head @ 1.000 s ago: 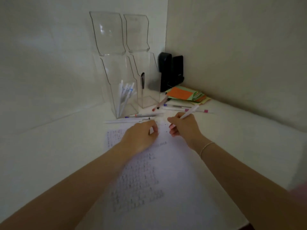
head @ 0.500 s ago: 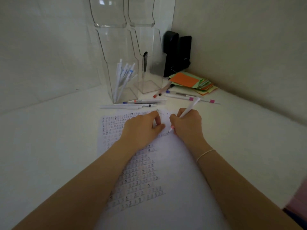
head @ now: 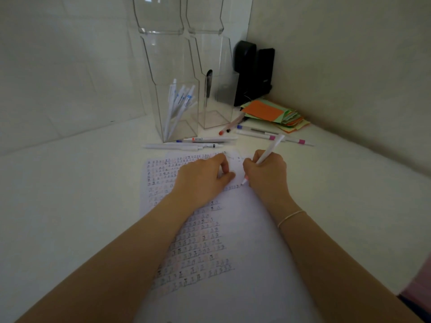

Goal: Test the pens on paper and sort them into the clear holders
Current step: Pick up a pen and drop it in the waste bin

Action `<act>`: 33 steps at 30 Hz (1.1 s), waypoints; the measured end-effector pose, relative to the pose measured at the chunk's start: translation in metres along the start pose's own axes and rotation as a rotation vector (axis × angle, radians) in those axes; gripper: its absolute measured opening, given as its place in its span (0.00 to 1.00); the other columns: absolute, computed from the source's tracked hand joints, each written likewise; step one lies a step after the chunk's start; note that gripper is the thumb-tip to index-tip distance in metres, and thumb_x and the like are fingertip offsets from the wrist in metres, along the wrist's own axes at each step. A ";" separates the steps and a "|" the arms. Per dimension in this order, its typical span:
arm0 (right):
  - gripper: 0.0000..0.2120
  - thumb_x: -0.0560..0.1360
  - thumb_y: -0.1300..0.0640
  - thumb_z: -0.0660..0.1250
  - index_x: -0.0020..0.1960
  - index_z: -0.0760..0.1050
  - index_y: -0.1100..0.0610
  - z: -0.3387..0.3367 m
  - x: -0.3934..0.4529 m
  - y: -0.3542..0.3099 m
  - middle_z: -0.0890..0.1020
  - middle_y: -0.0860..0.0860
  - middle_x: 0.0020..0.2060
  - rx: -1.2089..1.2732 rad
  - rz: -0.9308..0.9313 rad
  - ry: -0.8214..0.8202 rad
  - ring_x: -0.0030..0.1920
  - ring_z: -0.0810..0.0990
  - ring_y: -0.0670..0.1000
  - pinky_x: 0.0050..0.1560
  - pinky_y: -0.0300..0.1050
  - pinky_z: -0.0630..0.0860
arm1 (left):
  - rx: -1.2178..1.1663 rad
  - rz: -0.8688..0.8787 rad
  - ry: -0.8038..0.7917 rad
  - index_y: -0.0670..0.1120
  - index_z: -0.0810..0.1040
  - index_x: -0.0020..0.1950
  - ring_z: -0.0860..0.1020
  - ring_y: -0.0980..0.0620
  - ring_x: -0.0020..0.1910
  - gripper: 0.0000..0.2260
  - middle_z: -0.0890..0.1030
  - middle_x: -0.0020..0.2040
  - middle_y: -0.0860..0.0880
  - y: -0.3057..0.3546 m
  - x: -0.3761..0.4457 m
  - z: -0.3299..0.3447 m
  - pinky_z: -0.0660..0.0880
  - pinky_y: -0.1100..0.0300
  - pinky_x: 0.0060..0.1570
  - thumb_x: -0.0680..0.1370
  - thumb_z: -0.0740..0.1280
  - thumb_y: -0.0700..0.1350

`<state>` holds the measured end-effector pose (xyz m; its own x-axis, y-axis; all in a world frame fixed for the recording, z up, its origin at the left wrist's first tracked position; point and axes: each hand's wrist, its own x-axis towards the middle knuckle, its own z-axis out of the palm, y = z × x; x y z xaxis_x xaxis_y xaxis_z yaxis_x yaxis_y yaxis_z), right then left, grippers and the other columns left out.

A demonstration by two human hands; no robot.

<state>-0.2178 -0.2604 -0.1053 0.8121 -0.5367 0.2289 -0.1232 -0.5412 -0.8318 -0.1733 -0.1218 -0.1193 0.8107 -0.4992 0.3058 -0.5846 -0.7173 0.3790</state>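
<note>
Right hand point(head: 265, 176) pinching a white pen point(head: 268, 153), tip now lowered onto the paper point(head: 245, 229) from its raised position a second ago; left hand point(head: 203, 180) curled, pressing the sheet flat. Test stroke likely under way. Beyond: left holder point(head: 172, 94) with white pens, right holder point(head: 214, 89) with one dark pen; rows of small marks, unreadable.

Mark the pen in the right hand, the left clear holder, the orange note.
pen point(head: 268, 152), head view, mid barrel above the fingers
left clear holder point(head: 161, 66), head view, front wall
orange note point(head: 264, 110), head view, top face
</note>
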 end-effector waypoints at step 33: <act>0.09 0.75 0.64 0.66 0.37 0.75 0.66 -0.015 -0.006 -0.005 0.82 0.63 0.35 0.822 0.048 -0.336 0.27 0.79 0.55 0.30 0.44 0.78 | -0.169 0.033 -0.072 0.50 0.64 0.53 0.72 0.51 0.29 0.05 0.74 0.32 0.52 0.003 -0.012 -0.013 0.68 0.57 0.31 0.79 0.58 0.47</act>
<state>-0.2308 -0.2644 -0.0953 0.9571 -0.2584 0.1314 0.1819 0.1823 -0.9663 -0.1850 -0.1117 -0.1109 0.7874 -0.5591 0.2598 -0.6030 -0.6108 0.5131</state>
